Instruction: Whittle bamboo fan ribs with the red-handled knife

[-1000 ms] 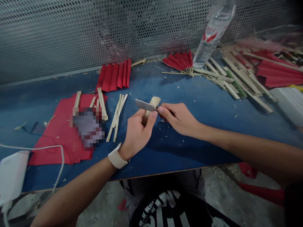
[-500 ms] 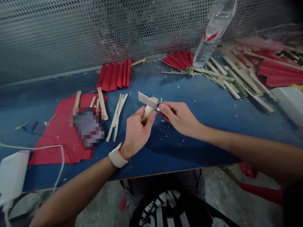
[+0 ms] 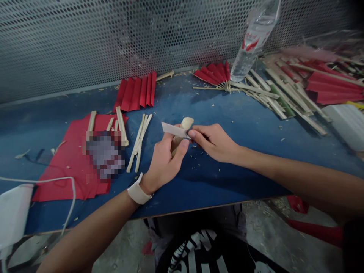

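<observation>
My left hand [image 3: 165,155] is closed around a pale wooden piece [image 3: 187,123], probably bamboo, whose rounded end sticks out beyond the fingers. A knife [image 3: 174,130] with a flat grey blade and a slanted tip is pinched in my right hand [image 3: 214,142]. Its blade lies across the wooden piece, close to my left thumb and fingers. The knife's handle is hidden in my right fingers. Small shavings are scattered on the blue table [image 3: 210,178] under my hands. Left of my left hand lie several thin pale strips [image 3: 139,142], crossing each other.
Red paper sheets [image 3: 65,167] lie at left under a pixelated object [image 3: 105,154] and short sticks. Pleated red paper [image 3: 136,91] and a red fan [image 3: 213,72] sit along the mesh panel [image 3: 85,41]. A water bottle [image 3: 253,41], bamboo pieces [image 3: 284,91] and a white box [image 3: 345,123] stand right.
The knife blade has slid down the wooden piece toward my left hand, leaving more of its rounded end showing. Both hands keep their grips. The view has shifted slightly.
</observation>
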A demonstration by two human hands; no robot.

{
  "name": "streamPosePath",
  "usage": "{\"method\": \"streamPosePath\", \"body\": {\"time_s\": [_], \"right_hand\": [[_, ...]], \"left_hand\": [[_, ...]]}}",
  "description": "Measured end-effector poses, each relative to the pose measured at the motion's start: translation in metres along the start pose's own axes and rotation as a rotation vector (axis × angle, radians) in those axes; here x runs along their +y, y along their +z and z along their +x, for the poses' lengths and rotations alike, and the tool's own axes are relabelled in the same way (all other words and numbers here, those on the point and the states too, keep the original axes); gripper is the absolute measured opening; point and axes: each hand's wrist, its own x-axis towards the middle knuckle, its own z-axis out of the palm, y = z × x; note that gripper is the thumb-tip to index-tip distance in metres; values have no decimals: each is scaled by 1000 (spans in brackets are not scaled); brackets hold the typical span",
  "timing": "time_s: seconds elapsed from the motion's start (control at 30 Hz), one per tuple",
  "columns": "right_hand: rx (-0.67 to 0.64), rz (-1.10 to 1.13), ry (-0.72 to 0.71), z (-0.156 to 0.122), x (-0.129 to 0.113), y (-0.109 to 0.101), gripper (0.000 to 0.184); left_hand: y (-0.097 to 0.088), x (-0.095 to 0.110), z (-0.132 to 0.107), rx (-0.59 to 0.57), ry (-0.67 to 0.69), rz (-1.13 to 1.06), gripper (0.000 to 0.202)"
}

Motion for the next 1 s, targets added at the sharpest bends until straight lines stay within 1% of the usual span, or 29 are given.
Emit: {"method": "streamPosePath", "body": {"time_s": [0.17, 0.23, 0.33, 0.4, 0.53, 0.63, 0.77, 0.93, 1.0], "right_hand": [[16, 10, -14, -2, 0, -1, 49], [10, -5, -18, -2, 0, -1, 50], [8, -32, -16, -1, 0, 0, 51], [4, -40, -11, -1, -1, 0, 51], [-6, -16, 9, -1, -3, 0, 54], [-14, -11, 28, -1, -3, 0, 57], [-12, -37, 43, -1, -3, 1, 58], [-13, -58, 71, 0, -3, 1, 59], [-14, -49, 81, 0, -4, 1, 59]], "left_hand": [[0, -2, 0, -49, 3, -107, 27], [0, 0, 0, -43, 11, -58, 27], [-1, 6, -1, 1, 63, 101, 28], [-1, 8, 0, 9, 102, 191, 26], [-1, 7, 3, 45, 139, 312, 26], [-1, 3, 4, 66, 152, 327, 26], [-1, 2, 4, 61, 125, 333, 26], [-3, 3, 7, 5, 145, 320, 26], [-3, 3, 8, 1, 144, 311, 26]]}}
